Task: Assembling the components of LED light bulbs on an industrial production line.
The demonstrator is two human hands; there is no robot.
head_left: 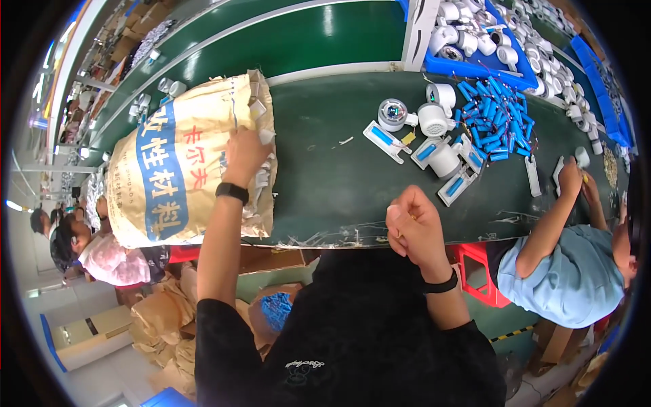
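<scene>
Right hand (412, 227) fisted near; left hand (245, 154) reaches into sack (169, 169).

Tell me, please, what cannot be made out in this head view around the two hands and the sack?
- Left hand: fingertips reach into the sack mouth; whatever they touch is hidden by small white pieces.
- Right hand: closed in a fist; its contents, if any, are hidden by the fingers.
- Blue parts: too small to tell their kind.
- Co-worker's hand: blurred near the rim.
</scene>
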